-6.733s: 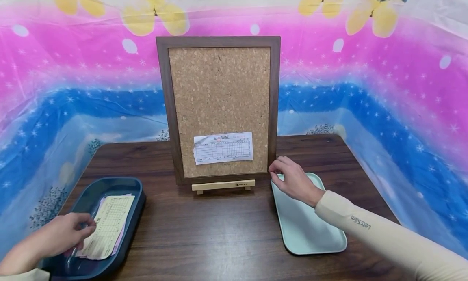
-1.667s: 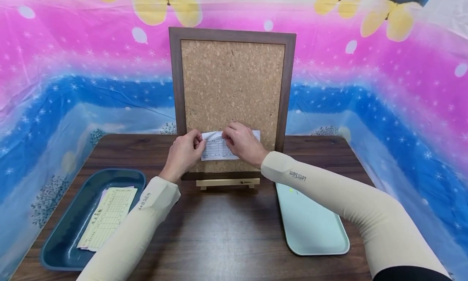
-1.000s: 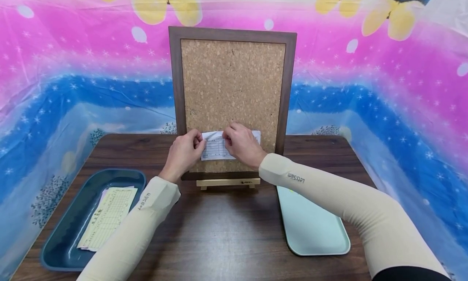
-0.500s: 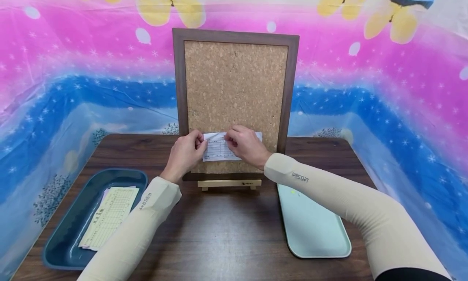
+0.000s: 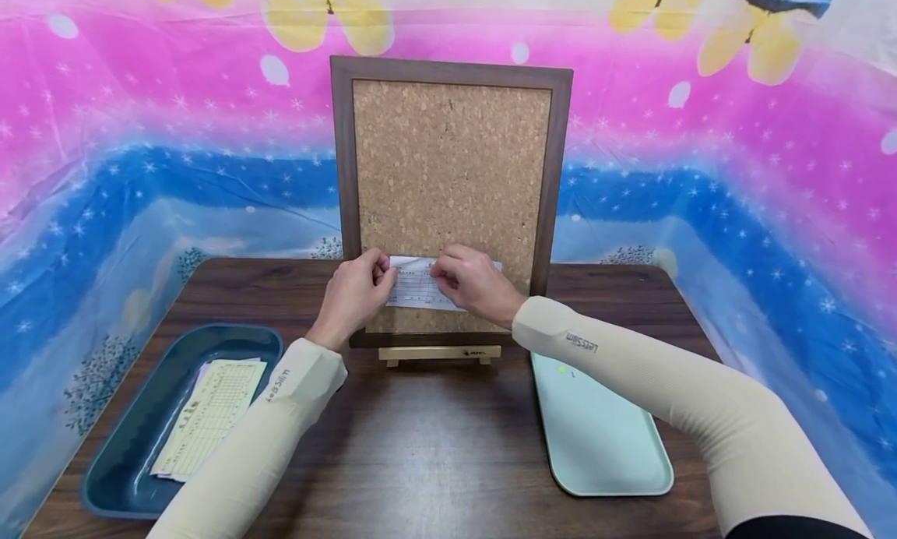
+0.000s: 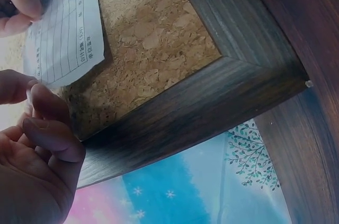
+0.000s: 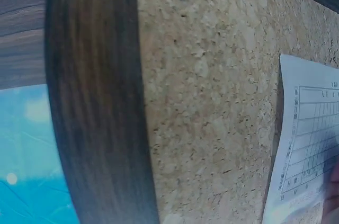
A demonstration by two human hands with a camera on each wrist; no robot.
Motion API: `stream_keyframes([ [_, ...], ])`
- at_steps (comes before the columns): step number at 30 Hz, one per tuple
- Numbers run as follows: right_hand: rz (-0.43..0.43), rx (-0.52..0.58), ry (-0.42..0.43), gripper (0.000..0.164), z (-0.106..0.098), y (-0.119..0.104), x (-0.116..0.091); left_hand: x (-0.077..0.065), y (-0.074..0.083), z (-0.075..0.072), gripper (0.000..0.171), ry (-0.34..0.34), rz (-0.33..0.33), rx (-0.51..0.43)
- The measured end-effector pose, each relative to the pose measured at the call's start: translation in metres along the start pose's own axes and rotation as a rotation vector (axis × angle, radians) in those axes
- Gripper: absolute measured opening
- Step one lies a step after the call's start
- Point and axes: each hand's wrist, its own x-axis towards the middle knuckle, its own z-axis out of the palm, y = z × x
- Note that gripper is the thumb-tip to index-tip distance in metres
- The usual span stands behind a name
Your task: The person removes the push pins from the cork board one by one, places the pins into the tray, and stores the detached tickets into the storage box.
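A white printed form (image 5: 415, 286), ruled in a grid, lies low on the cork board (image 5: 452, 165). My left hand (image 5: 353, 290) pinches the form's left edge between thumb and fingertips. The left wrist view shows that corner raised off the cork, with my left hand (image 6: 42, 144) at it. With curled fingers, my right hand (image 5: 476, 282) pinches at the form's top middle; I cannot tell what small thing sits between its fingertips. In the right wrist view the form (image 7: 307, 139) reaches past the frame's edge, with a fingertip over it.
At the left a dark blue tray (image 5: 126, 438) holds yellow and purple forms (image 5: 210, 414). To the right lies a pale green tray (image 5: 606, 438) with a tiny yellow thing (image 5: 561, 369) in it. The board leans on a small wooden easel (image 5: 440, 354).
Both hands have come from the two trays to the form. In the last half second the right hand has shifted slightly right, and the form's right end sits a little lower.
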Motion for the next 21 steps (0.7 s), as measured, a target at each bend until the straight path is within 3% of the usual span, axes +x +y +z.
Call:
stream_keyframes([
  [11,-0.166,0.057,-0.01,0.006,-0.011,-0.001,-0.012,-0.002,0.002,-0.003,0.015,0.016,0.003,0.016],
  [21,-0.098,0.028,0.006,0.007,-0.03,0.008,-0.03,-0.005,0.0,-0.016,0.017,0.024,0.013,0.009],
])
